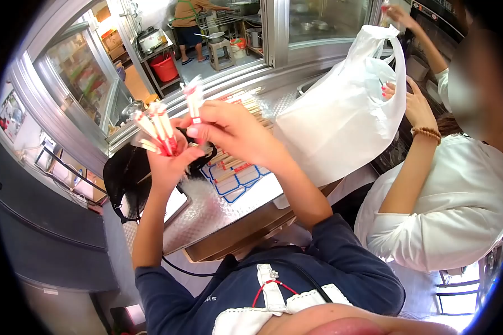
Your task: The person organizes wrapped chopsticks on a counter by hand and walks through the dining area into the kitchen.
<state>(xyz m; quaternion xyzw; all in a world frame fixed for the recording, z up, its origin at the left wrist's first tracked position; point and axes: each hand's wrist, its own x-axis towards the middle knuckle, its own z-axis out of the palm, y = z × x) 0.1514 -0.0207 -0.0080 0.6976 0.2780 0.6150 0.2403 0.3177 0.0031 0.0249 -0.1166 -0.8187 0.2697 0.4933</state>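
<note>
My left hand [170,164] is closed around a small bunch of paper-wrapped chopsticks [161,125] with red-and-white sleeves, standing up out of the fist. Beside it, my right hand [240,131] pinches another wrapped chopstick packet [194,103], its clear top end blurred. The two hands nearly touch. Beneath and behind my right hand, more wrapped chopsticks [246,103] lie on the table, and several rest over sheets of blue-bordered labels [243,181].
A large white plastic bag [332,120] stands to the right, with the hand of a person [422,109] in white at it. A black bag [123,176] sits at left near bubble wrap [204,206]. Behind the window frame [276,33] another person [193,17] stands in a kitchen.
</note>
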